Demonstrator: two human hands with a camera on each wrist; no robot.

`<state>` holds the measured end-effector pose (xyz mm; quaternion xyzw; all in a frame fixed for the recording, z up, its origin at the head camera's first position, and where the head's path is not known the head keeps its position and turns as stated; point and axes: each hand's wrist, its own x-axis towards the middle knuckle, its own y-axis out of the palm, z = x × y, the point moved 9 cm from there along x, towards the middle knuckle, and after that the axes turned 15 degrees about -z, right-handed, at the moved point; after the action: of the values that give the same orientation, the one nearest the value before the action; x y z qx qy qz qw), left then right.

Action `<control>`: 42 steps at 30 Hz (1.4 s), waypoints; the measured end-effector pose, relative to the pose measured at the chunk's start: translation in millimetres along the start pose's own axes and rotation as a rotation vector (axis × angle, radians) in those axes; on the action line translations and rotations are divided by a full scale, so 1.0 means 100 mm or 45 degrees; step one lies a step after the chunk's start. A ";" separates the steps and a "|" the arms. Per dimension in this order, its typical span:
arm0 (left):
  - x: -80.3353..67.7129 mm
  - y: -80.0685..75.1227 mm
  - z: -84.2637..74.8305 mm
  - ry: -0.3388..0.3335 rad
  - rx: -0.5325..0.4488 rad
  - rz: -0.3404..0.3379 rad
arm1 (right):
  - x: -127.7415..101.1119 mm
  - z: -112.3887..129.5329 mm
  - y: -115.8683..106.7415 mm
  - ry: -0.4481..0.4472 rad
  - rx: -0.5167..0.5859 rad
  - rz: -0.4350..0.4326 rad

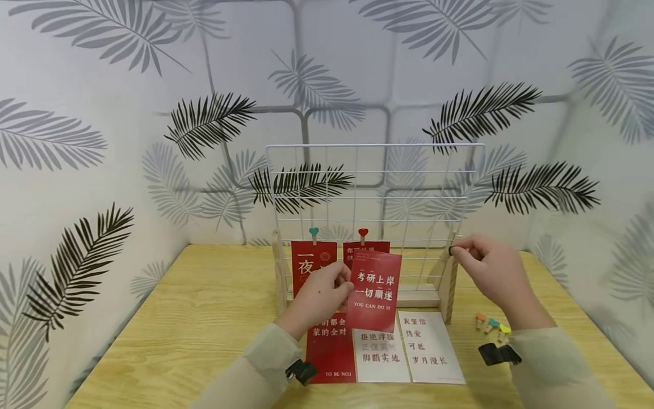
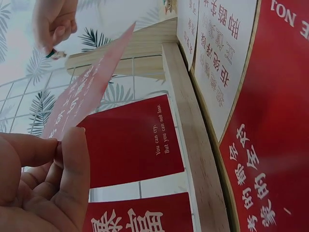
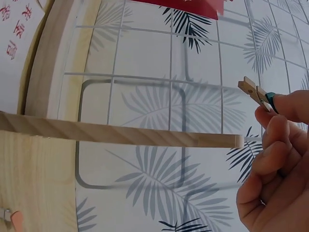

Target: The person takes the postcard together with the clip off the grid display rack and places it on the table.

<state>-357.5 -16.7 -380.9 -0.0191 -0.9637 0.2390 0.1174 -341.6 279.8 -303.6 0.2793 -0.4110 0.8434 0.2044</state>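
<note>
Card [image 1: 375,291] pinched upright in our left hand [image 1: 319,296], wooden clip [image 3: 256,93] pinched in our right hand [image 1: 489,268] beside the rack's right edge.

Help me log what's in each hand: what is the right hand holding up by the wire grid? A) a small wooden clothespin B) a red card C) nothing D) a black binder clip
A: the right hand pinches a small wooden clothespin between its fingers in front of the wire grid, while the red card is in the left hand.
</note>
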 end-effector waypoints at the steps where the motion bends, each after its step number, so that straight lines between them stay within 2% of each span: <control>1: 0.00 -0.01 0.00 0.006 -0.003 0.003 | -0.02 -0.03 0.00 0.012 -0.003 0.020; 8: -0.01 -0.08 0.03 0.052 -0.067 0.038 | -0.12 -0.23 0.00 0.099 -0.033 0.108; 18: -0.07 -0.28 0.13 0.025 -0.105 0.075 | -0.18 -0.40 0.04 0.113 -0.026 0.135; 25: -0.13 -0.45 0.19 0.016 -0.135 0.125 | -0.25 -0.56 0.05 0.162 -0.063 0.208; 31: -0.25 -0.66 0.33 -0.063 -0.156 0.130 | -0.33 -0.71 0.04 0.182 -0.087 0.265; 37: -0.32 -0.86 0.49 -0.084 -0.160 0.107 | -0.40 -0.94 -0.02 0.234 -0.127 0.300; 42: -0.38 -0.98 0.66 -0.125 -0.168 0.122 | -0.46 -1.13 -0.05 0.275 -0.133 0.348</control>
<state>-334.7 -136.7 -400.5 -0.0612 -0.9799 0.1810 0.0569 -337.8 368.8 -387.0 0.1178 -0.4641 0.8658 0.1452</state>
